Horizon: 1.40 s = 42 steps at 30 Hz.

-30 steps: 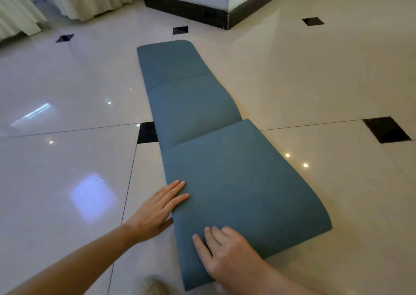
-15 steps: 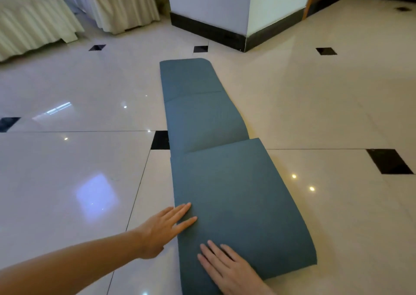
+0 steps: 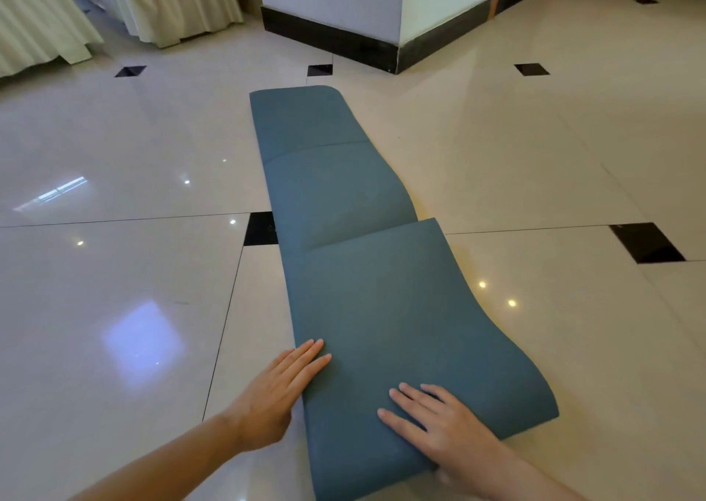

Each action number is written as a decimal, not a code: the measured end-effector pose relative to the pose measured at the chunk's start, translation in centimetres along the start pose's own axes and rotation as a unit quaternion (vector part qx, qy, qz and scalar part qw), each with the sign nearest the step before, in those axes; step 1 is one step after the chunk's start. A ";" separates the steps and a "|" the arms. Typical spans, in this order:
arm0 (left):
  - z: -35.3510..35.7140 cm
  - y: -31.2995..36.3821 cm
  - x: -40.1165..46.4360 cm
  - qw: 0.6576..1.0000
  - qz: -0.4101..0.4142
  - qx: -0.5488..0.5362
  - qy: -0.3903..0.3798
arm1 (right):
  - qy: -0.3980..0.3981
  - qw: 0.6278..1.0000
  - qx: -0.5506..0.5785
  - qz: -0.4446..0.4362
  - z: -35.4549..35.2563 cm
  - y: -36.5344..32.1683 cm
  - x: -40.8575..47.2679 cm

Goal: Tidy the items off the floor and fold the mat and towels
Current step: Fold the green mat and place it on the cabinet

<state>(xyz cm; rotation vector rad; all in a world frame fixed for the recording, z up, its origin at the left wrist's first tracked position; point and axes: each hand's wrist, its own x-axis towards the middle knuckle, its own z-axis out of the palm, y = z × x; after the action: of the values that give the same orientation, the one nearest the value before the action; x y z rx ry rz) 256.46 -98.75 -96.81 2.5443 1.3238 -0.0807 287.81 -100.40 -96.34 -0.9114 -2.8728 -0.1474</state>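
A long teal mat (image 3: 344, 202) lies on the glossy tiled floor, running away from me. Its near end is folded back over itself, so a doubled panel (image 3: 397, 309) sits on top with a rounded fold at the right. My left hand (image 3: 279, 389) lies flat with straight fingers against the left edge of that panel. Flat on the panel's near part rests my right hand (image 3: 439, 420), fingers spread. No towels are in view.
A white pillar with a black skirting (image 3: 363, 47) stands just beyond the mat's far end. Cream skirted furniture (image 3: 168, 7) lines the back left. Cream floor tiles with small black insets (image 3: 645, 242) spread out to both sides.
The view has tilted up and drawn back, showing more of the room. Both hands stay flat on the folded panel, and the right hand now shows fully on it.
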 end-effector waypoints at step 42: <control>-3.0 -6.4 11.2 0.616 -0.429 -0.631 0.197 | -0.036 0.668 0.455 0.588 2.3 15.3 12.1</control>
<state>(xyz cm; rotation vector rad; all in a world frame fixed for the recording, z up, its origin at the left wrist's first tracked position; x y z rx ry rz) 257.53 -85.57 -97.26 0.6299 1.6722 0.9194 286.68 -80.77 -96.02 -2.0819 -1.3664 1.2682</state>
